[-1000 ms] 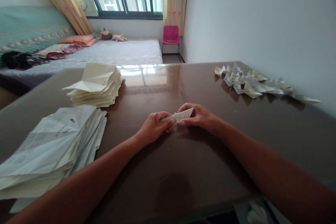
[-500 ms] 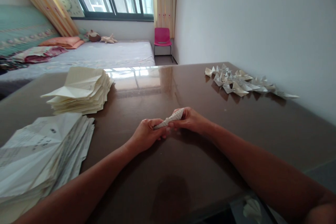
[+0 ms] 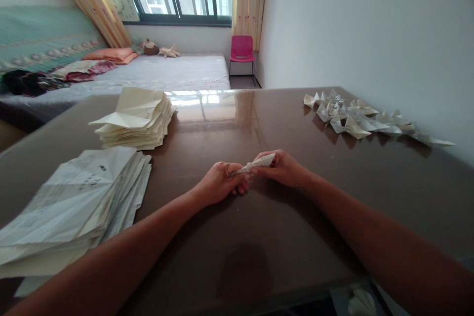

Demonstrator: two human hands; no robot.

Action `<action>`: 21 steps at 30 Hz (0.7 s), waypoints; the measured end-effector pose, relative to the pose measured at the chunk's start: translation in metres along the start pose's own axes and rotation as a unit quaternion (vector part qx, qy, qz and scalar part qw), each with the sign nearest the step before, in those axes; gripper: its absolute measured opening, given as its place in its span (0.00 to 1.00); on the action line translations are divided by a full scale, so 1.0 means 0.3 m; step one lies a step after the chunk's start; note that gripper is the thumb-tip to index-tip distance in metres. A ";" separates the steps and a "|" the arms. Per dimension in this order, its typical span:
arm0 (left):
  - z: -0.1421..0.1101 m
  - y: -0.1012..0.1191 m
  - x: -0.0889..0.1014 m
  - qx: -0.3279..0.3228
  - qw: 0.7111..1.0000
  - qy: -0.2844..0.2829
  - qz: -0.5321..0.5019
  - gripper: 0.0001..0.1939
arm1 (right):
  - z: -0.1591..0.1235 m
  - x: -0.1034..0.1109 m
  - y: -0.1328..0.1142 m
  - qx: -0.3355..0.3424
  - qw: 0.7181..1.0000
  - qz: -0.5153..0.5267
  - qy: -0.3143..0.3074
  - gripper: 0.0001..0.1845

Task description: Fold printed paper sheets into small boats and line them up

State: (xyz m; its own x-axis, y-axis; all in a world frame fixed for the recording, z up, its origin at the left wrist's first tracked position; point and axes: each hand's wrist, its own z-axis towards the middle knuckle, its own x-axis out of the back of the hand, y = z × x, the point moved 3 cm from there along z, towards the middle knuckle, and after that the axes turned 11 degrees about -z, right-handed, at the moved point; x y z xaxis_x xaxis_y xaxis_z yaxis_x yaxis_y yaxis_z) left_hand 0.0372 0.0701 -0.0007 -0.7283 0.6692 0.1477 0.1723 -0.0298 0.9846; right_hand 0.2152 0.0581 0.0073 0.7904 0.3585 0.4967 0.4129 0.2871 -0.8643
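A small folded paper (image 3: 260, 162) with print on it is held between my two hands, just above the brown table (image 3: 222, 247). My left hand (image 3: 222, 181) pinches its narrow left end between thumb and fingers. On the wider, pointed right end, my right hand (image 3: 283, 168) is closed, its thumb along the near side. The fingers partly cover the paper, so its full shape is hidden.
A stack of printed sheets (image 3: 74, 202) lies at the left, with a cream paper stack (image 3: 137, 118) behind it. Several folded paper pieces (image 3: 355, 118) are clustered at the far right near the wall. A bed (image 3: 177, 71) and pink chair (image 3: 242, 49) stand beyond.
The view has turned slightly left, so everything sits further right in the picture. Both hands keep hold of the folded paper, which now lies a little flatter.
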 end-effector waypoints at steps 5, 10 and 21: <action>0.001 -0.002 0.000 -0.005 1.000 0.000 0.018 0.15 | -0.003 -0.002 0.010 -0.017 0.999 -0.011 0.027 0.19; -0.004 -0.009 -0.001 -0.011 0.998 0.001 0.068 0.15 | -0.005 0.000 0.013 -0.037 0.999 -0.012 0.019 0.19; -0.011 0.012 0.022 -0.007 0.994 0.006 0.111 0.17 | 0.005 0.039 0.028 -0.040 0.996 -0.029 0.070 0.20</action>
State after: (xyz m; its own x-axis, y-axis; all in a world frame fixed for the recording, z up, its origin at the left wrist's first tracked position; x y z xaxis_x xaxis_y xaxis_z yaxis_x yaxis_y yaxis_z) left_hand 0.0309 0.0720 0.0041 -0.6819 0.6356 0.3619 0.3198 -0.1859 0.9291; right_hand 0.2272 0.0661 0.0059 0.8173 0.2145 0.5348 0.4899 0.2298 -0.8409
